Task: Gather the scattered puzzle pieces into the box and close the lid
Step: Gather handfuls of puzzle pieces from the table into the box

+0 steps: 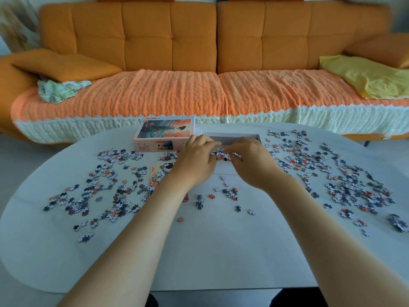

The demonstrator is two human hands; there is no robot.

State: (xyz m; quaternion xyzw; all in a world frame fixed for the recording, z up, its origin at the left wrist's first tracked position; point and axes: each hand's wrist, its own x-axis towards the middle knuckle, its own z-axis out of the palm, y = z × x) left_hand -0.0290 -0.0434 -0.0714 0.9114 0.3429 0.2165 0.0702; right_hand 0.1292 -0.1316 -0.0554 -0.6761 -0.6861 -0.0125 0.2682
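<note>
Left hand [194, 160]: fingers curled round the left end of a clump of pieces [221, 154], clasping it.
Right hand [252, 160]: fingers curled round the right end of the same clump.
Where the clump is: between both hands, over the near wall of the box [234, 136].
Box: white and open, at the far middle of the counter [210, 251].
Lid [163, 131]: picture side up, just left of the box.
Loose pieces [332, 173]: scattered on the counter in wide patches left and right, with a few near the middle.
Sofa [199, 41]: orange, beyond the counter's far edge.
</note>
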